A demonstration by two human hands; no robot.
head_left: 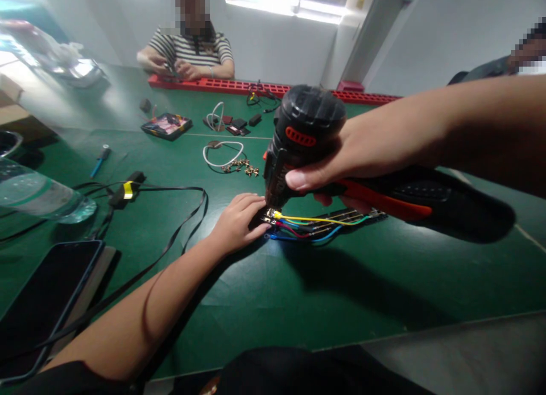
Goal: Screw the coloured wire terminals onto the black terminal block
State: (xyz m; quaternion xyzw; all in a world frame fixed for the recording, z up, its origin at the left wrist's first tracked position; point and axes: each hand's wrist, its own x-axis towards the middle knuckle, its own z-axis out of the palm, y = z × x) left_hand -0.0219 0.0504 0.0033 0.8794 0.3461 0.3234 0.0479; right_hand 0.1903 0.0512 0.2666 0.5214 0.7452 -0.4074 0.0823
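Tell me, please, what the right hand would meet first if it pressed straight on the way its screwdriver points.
Probably the wired strip, at its end by the left hand: the right hand aims the screwdriver down there. Whether tool and strip touch is unclear.

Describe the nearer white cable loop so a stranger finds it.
On the green table, look just beyond the left hand. The loop lies flat beside a heap of small brass parts; the other white cable sits farther off among dark pieces.

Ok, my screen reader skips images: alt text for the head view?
A right hand holds a black-and-orange power screwdriver tip-down on a small wired part, which the left hand touches, on a green table. Another person sits opposite.
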